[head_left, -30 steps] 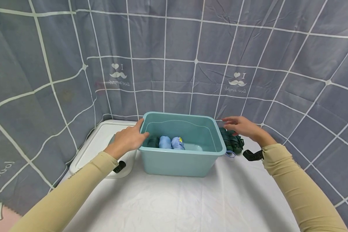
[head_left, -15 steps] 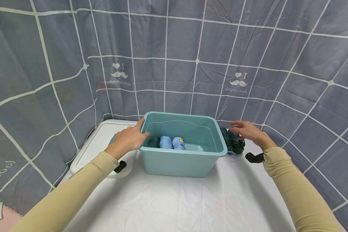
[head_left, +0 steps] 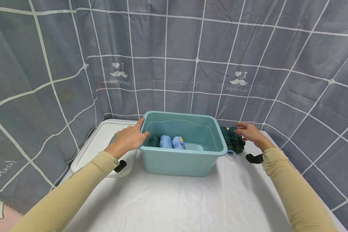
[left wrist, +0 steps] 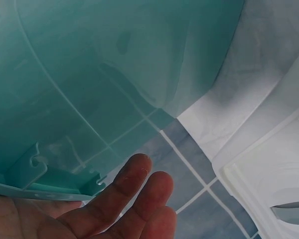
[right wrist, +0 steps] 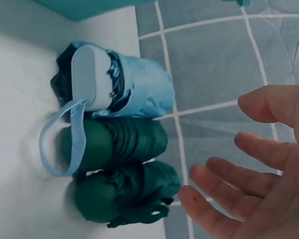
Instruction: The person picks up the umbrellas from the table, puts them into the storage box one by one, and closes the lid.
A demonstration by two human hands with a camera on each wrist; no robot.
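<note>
My left hand (head_left: 130, 139) grips the left rim of a teal plastic bin (head_left: 177, 162), the thumb over its inner side. In the left wrist view several fingers (left wrist: 157, 191) extend loosely outside the bin wall. Inside the bin lie a dark green folded umbrella (head_left: 154, 141), a light blue one (head_left: 165, 142) and a periwinkle one (head_left: 178, 142) with a yellow mark. My right hand (head_left: 249, 132) hovers with fingers spread, close over more folded umbrellas: a light blue one (right wrist: 144, 87) with a wrist strap (right wrist: 78, 139) and two dark green ones (right wrist: 97, 144), side by side.
A white lid (head_left: 104, 135) lies on the left, partly under the left forearm. The white-covered table (head_left: 174, 203) extends in front of the bin. A grey checked curtain (head_left: 179, 77) stands right behind and along both sides.
My right hand has moved right and slightly down, from beside the bin's rim to over the right-hand umbrellas. The left hand and bin have stayed in place.
</note>
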